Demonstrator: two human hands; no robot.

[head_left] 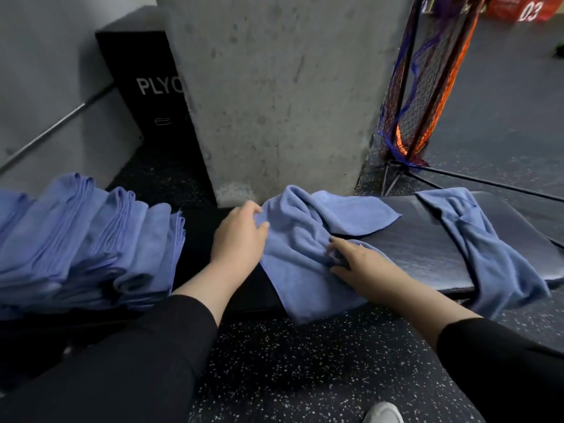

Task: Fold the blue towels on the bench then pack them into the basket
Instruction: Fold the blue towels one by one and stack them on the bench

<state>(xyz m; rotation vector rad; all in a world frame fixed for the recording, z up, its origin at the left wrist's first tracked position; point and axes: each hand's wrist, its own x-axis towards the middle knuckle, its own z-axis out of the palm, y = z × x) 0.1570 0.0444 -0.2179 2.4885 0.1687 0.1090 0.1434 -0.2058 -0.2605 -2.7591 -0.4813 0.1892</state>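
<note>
left hand (239,236) pinches crumpled towel (305,254) edge to spread it | right hand (363,267) grips bunched middle, probably | bench (427,245) as folding surface | folded stack (91,239) kept aside

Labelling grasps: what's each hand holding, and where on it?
Both are on the crumpled towel on the bench. The left hand grips its left edge; the right hand pinches a bunched fold near its middle.
</note>
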